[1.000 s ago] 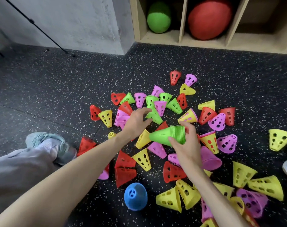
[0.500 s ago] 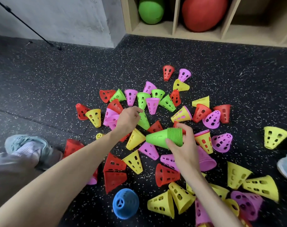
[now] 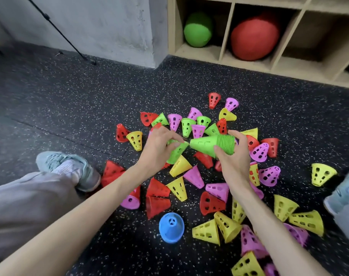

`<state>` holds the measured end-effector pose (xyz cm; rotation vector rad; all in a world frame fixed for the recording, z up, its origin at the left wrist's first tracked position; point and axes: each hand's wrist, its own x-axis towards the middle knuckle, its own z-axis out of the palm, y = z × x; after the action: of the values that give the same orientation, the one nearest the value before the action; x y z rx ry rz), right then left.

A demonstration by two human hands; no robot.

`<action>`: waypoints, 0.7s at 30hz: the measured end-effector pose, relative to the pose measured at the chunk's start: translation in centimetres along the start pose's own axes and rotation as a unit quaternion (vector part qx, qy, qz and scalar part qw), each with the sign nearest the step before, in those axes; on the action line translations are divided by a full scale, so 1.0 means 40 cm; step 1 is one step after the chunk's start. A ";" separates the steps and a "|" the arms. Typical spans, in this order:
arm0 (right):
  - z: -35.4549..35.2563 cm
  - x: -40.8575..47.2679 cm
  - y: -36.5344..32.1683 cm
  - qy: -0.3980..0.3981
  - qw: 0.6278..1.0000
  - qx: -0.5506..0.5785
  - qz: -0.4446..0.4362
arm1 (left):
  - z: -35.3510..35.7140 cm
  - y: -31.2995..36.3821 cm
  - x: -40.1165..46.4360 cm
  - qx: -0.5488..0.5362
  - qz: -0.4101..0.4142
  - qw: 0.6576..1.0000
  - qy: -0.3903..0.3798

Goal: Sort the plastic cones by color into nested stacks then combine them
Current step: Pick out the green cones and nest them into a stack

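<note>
Your right hand (image 3: pixel 232 156) grips the green stack (image 3: pixel 213 144), a nested run of green cones held sideways above the floor, thumb on the near side and fingers curled over the ribbed wide end, narrow tip pointing toward your left hand (image 3: pixel 159 150). That left hand pinches a single green cone (image 3: pixel 176 151) between thumb and fingers, its rim close to the tip of the green stack; touching or just apart, cannot tell. All other places here are taken from the green stack. Beyond it, toward the wall: a cluster of loose cones, green, pink, red, yellow, some upright, some tipped. Directly below and toward you: a yellow cone (image 3: pixel 179 166) and pink cone (image 3: pixel 193 176) lying on the speckled black floor (image 3: pixel 70 108), then red cones (image 3: pixel 157 198) side by side. Nearer still, a lone blue cone (image 3: pixel 171 227) stands wide end down. To the right of the stack: pink and red cones, farther out a single yellow one (image 3: pixel 322 174). To the left and toward you: your shoe (image 3: pixel 70 166) and trouser leg. Well beyond, a wooden shelf (image 3: pixel 225 32) holds a green ball (image 3: pixel 197 29) and a red ball (image 3: pixel 254 36) in separate compartments.
</note>
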<state>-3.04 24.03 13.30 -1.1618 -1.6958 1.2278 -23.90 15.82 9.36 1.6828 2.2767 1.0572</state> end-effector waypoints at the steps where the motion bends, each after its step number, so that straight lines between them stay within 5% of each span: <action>1: -0.003 -0.014 -0.010 -0.006 1.000 -0.009 -0.001 | -0.009 0.010 -0.015 0.007 0.020 1.000 -0.010; 13: -0.077 -0.133 -0.041 -0.107 0.994 -0.004 0.012 | -0.038 0.144 -0.143 -0.075 0.083 0.990 -0.086; 21: -0.121 -0.157 -0.005 -0.120 0.992 0.003 0.029 | -0.001 0.198 -0.196 -0.057 0.004 0.995 -0.082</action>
<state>3.38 19.55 14.55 -1.1012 -1.8410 1.4557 -14.69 10.01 11.75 1.6695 2.0711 0.9896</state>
